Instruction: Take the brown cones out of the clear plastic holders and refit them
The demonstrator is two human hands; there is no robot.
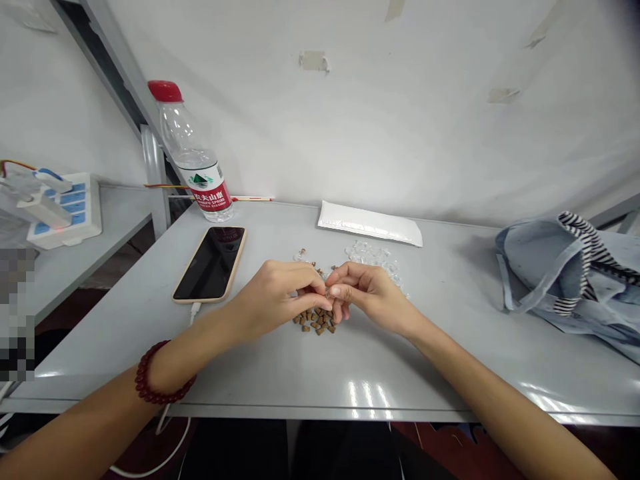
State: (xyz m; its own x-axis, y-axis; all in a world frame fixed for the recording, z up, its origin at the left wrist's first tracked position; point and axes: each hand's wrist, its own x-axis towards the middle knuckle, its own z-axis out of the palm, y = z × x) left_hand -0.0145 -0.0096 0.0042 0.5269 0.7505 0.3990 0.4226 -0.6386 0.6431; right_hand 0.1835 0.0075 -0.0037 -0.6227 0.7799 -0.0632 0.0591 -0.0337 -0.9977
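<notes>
My left hand (295,293) and my right hand (367,293) meet fingertip to fingertip over the middle of the table. Each is closed in a pinch at the same spot, and the tiny thing between them is too small and covered to make out. Just below the fingers lies a pile of small brown tapered pieces (316,321), like little cork stoppers. Behind my right hand spreads a heap of small clear pieces (373,255). A few clear pieces with brown ends (302,255) lie beyond my left fingers, partly hidden.
On the grey table (280,377), a phone (213,263) with a white charging cable (194,312) lies left, near a red-capped water bottle (200,160). A white packet (370,223) rests by the wall. A blue cloth bag (565,273) sits right; a power strip (75,210) stands far left.
</notes>
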